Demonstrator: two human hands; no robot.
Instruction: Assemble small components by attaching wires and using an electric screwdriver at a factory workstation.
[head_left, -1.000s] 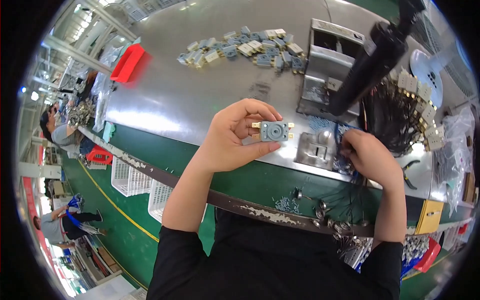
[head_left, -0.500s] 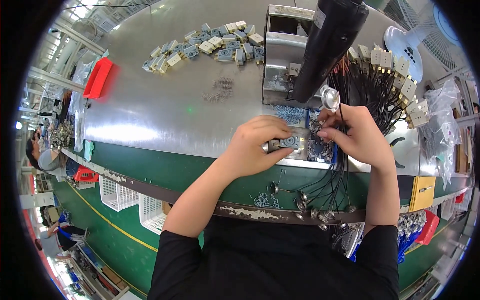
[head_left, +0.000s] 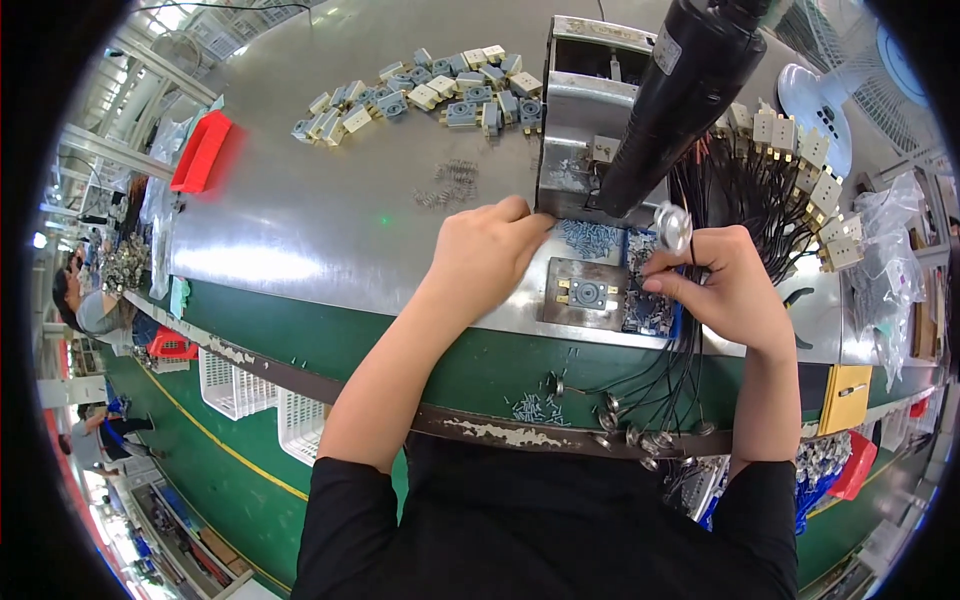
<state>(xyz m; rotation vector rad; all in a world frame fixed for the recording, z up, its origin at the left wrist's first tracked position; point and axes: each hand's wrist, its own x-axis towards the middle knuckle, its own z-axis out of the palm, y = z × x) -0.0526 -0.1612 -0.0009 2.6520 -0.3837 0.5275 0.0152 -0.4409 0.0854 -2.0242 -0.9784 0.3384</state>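
A grey block (head_left: 588, 293) with a round centre and brass terminals lies on a square metal plate (head_left: 560, 312). My left hand (head_left: 488, 250) is off the block, fingers bent together, tips at the edge of the small blue screws (head_left: 588, 238); anything in them is hidden. Over a blue tray of small metal parts (head_left: 650, 312), my right hand (head_left: 722, 285) is closed, thumb against forefinger. What it pinches is too small to make out. Black wires hang beside this hand, and a round metal piece (head_left: 673, 228) sits just above it.
A black cylindrical tool (head_left: 680, 100) slants before a metal housing (head_left: 590, 90). Grey and cream blocks (head_left: 430, 88) and springs (head_left: 450, 180) lie behind. Wired cream connectors (head_left: 790, 140) bunch at right. Screws (head_left: 538, 408) and wired metal caps (head_left: 640, 435) lie near the front edge.
My left hand has let go of the grey block and moved back and left, to the screws' edge. The block stays on the plate. My right hand remains over the parts tray.
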